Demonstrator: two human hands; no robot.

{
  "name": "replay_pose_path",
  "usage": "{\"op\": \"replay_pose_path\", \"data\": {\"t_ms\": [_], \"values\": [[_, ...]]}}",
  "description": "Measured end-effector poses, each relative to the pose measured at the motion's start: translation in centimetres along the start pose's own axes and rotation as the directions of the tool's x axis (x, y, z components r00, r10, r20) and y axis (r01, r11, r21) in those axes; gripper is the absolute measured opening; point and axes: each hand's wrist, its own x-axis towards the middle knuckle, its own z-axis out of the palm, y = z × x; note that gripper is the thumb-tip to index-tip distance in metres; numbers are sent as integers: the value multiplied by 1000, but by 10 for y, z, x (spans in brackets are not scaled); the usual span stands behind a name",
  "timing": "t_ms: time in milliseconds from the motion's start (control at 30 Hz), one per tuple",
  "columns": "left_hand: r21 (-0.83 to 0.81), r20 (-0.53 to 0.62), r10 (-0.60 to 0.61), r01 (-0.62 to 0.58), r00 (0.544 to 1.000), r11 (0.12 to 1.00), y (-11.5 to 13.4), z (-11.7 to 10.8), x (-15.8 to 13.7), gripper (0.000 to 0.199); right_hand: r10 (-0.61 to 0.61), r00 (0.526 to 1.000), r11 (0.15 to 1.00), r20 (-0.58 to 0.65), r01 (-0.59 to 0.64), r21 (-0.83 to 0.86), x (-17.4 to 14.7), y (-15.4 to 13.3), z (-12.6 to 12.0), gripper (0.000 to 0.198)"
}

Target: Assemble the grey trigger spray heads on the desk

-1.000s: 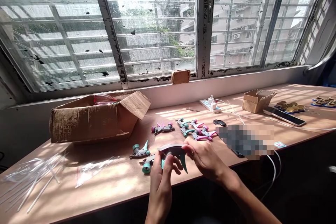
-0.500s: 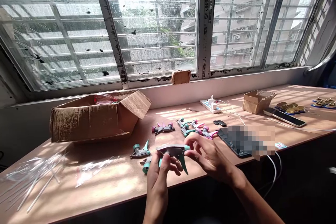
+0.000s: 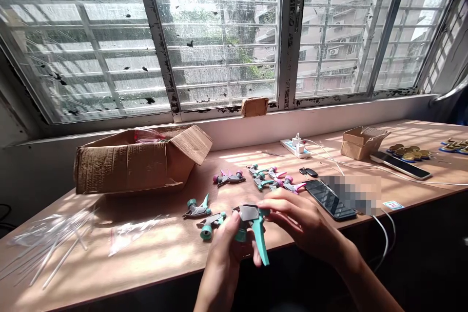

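A grey and teal trigger sprayer head (image 3: 250, 213) is held over the table's front edge, its teal trigger hanging down. My left hand (image 3: 226, 248) grips it from the left, thumb on the grey body. The fingers of my right hand (image 3: 298, 214) close on its teal nozzle end at the right. Two more teal sprayer heads, one upright (image 3: 197, 208) and one on its side (image 3: 208, 226), lie just left of my hands. Behind them is a pink and grey sprayer head (image 3: 229, 177). Several teal and pink ones form a cluster (image 3: 272, 179) beyond my right hand.
An open cardboard box (image 3: 124, 168) stands at the back left. Plastic tubes (image 3: 54, 261) and a clear bag (image 3: 133, 233) lie at front left. To the right are a dark tablet (image 3: 331, 200), a power strip (image 3: 294, 148), a small box (image 3: 361, 144) and a phone (image 3: 400, 165).
The sprayer head has been turned so its trigger faces me more and hangs lower. My right hand has shifted from a fingertip pinch to a fuller hold on the nozzle end.
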Motion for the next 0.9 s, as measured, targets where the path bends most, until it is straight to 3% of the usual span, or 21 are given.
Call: {"op": "replay_pose_path", "data": {"t_ms": [133,333,467,567,633,733,900], "values": [[-2,31,-3,3,1000,1000,-4,2,0,42,28,999,999,-31,-28,26,-2,-6,0,28],[61,40,78,-80,996,995,-20,16,5,47,231,968,946,-100,-199,258,-8,-1,6,29],[157,42,134,-139,990,978,-32,25,4,45,294,950,922,-102,-253,294,-7,-2,3,21],[189,-16,237,-229,971,955,-39,29,4,40,367,925,909,-102,-333,249,-2,-2,2,11],[192,-111,318,-294,941,936,-43,29,8,33,437,899,879,-39,-417,233,2,2,5,13],[195,-225,374,-335,900,922,-48,19,23,28,513,852,831,100,-523,188,3,18,13,21],[90,-334,218,-199,917,976,-56,-24,55,38,598,772,789,216,-615,14,-11,60,29,38]]}}
